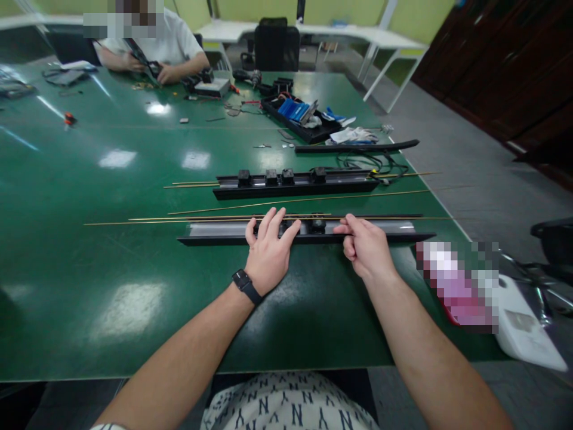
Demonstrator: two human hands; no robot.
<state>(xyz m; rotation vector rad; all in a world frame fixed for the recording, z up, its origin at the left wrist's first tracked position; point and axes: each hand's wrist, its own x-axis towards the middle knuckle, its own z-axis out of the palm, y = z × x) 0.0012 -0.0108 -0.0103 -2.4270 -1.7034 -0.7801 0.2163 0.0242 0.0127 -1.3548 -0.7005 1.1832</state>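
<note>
A long black channel with a pale inner strip lies crosswise on the table in front of me. My left hand, wearing a watch, spreads its fingers over the channel's middle, touching or just above the black blocks there. One black block shows between my hands. Thin brass-coloured rods run along the channel's far side, past my left fingertips. My right hand is closed in a pinch over the channel, right of that block. Whatever sits between its fingertips is too small to make out.
Farther back lies a second black channel with several black blocks and rods. Behind it are a black strip, cables, gloves and a black tray. A co-worker handles a dark part across the green table.
</note>
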